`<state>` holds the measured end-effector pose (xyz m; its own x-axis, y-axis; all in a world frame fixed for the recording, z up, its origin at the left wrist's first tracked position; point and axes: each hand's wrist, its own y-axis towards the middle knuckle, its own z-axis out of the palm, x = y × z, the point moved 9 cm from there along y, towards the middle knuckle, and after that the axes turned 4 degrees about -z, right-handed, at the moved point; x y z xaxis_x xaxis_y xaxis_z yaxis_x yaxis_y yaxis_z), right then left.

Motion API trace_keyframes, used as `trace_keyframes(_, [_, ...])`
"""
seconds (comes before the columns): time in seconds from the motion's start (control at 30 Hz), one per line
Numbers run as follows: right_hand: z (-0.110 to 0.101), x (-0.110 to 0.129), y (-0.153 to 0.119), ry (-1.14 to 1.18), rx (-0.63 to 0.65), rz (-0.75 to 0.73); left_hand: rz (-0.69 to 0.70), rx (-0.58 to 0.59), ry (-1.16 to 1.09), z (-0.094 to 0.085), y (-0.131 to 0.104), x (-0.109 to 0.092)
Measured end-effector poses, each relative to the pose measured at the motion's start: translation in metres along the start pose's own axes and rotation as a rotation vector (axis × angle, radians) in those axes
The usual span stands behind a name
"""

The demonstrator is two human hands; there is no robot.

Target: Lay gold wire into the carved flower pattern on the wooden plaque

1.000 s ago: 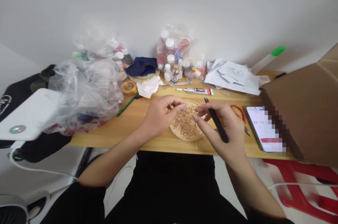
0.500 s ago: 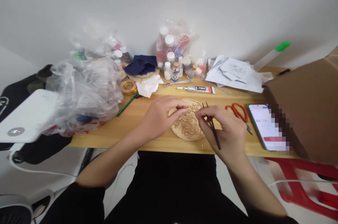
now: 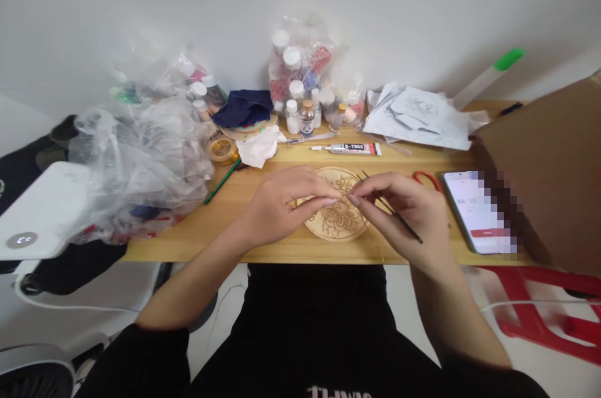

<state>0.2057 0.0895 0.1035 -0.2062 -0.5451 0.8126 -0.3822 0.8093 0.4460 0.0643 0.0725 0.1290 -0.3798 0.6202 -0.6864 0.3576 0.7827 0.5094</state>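
Above a round wooden disc with an engraved flower pattern, my two hands come close together at the fingertips. The thumb and fingers of my left hand are pinched; whatever they grip is too small to make out. In my right hand lies a pair of dark tweezers, slanting across the palm with the tips pointing away from me. The thumb and index finger of that hand are also pressed together. A short glint of thin gold wire shows below it at the table edge.
Behind the disc lies a B-7000 glue tube, with small bottles further back. Orange-handled pliers, a phone and a cardboard box are on the right. Plastic bags and a green pencil are on the left.
My left hand has moved slightly right, bringing the fingertips nearer each other. My right hand has turned, so the tweezers lie flatter, and it now covers more of the pliers.
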Motion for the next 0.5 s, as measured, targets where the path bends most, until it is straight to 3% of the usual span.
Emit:
trace_keyframes(0.13, [0.002,-0.019,0.002,0.111,0.032,0.084,-0.182,-0.044,-0.039,0.003,-0.002,0.021])
trace_keyframes(0.3, [0.013,-0.028,0.006,-0.072,0.101,0.117,-0.522,-0.123,-0.097,0.010,-0.013,0.068])
trace_keyframes(0.5, [0.038,-0.053,0.023,-0.030,0.263,0.204,-0.544,-0.107,-0.038,0.013,-0.006,0.082])
